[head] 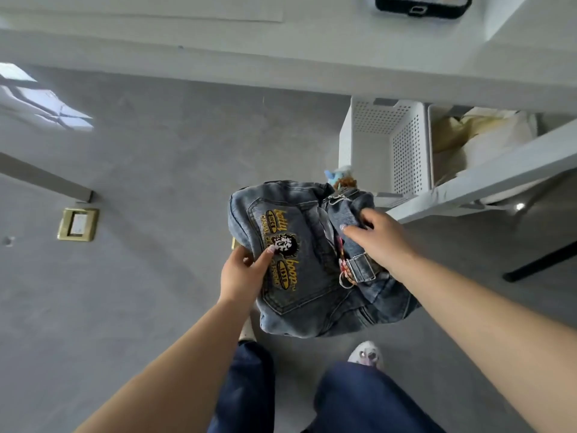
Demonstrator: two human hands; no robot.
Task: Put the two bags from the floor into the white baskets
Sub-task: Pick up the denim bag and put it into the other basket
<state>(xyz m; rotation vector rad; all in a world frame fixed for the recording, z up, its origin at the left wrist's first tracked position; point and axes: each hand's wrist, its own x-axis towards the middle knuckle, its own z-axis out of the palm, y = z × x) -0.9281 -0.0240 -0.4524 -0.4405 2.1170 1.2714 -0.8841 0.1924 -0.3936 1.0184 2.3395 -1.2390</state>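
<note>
A blue denim bag (312, 295) with yellow embroidery and a small plush charm is held above the grey floor in front of me. My left hand (242, 273) grips its left side at the pocket. My right hand (379, 239) clutches its top by the strap and buckle. Just beyond the bag, under the white desk, stands an empty perforated white basket (402, 151). A second white basket (437, 170) to its right holds a cream-coloured bag (477, 135).
The white desk (281, 70) spans the top, with a black bag (421, 4) on it. A white crossbar (487, 176) runs in front of the baskets. A brass floor socket (78, 225) lies at left. My feet (367, 354) are below the bag.
</note>
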